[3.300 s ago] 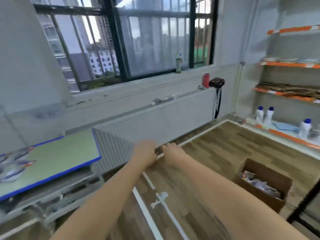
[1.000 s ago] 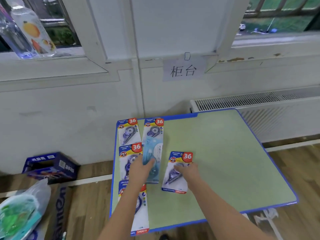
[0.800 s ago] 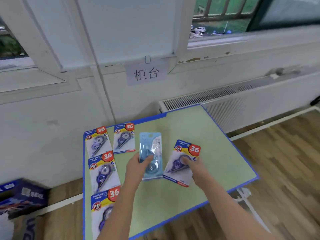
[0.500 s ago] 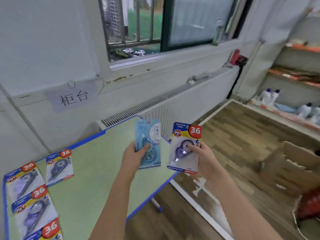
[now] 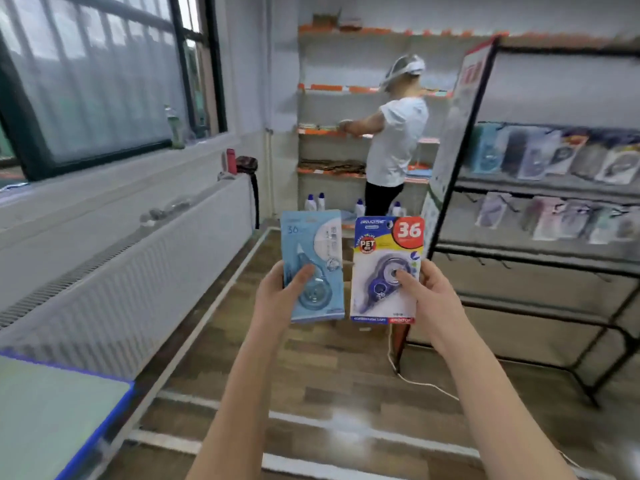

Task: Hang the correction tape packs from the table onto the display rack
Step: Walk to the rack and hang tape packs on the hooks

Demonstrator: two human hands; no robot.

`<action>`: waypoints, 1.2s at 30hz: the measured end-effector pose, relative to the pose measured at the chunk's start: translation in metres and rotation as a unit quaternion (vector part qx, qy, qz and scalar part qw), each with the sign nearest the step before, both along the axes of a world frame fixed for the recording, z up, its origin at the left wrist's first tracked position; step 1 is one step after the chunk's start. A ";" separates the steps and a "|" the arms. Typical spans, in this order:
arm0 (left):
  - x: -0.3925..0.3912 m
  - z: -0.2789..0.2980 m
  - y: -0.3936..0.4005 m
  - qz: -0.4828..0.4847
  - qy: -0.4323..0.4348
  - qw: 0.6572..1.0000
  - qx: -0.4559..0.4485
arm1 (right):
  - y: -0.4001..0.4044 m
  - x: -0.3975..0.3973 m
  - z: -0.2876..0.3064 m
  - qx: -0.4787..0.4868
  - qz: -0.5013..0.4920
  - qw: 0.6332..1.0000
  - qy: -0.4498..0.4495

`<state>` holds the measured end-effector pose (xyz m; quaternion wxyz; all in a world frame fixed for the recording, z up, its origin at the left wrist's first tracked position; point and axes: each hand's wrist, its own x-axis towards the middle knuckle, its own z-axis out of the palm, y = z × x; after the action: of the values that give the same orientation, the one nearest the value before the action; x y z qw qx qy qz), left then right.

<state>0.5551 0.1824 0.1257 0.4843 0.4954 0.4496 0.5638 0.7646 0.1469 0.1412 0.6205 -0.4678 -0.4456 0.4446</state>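
Now that you have turned from the table [image 5: 52, 403], each hand grips one pack; the display rack [image 5: 540, 188] stands ahead for hanging: left hand [image 5: 277, 299] the pale blue pack [image 5: 311, 251], right hand [image 5: 429, 296] the "36" pack [image 5: 384, 258].

Table [image 5: 52, 410] left, display rack [image 5: 554, 237] right, shelves [image 5: 332, 133] behind.
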 end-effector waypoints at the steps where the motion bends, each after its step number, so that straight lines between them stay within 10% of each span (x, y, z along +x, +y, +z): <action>1: 0.028 0.004 0.005 -0.028 0.003 1.000 0.009 | -0.005 0.026 0.004 0.005 -0.027 1.000 0.006; 18: 0.420 0.025 0.119 -0.322 -0.027 0.945 0.043 | 0.024 0.377 -0.002 0.010 -0.337 0.941 0.035; 36: 0.695 -0.003 0.250 -0.340 -0.041 0.940 0.002 | 0.152 0.634 -0.012 0.005 -0.341 0.939 0.038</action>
<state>1.2499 0.4328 0.1225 0.6638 0.5966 0.2330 0.3862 1.3991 0.2994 0.1295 0.7536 -0.5714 -0.2376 0.2216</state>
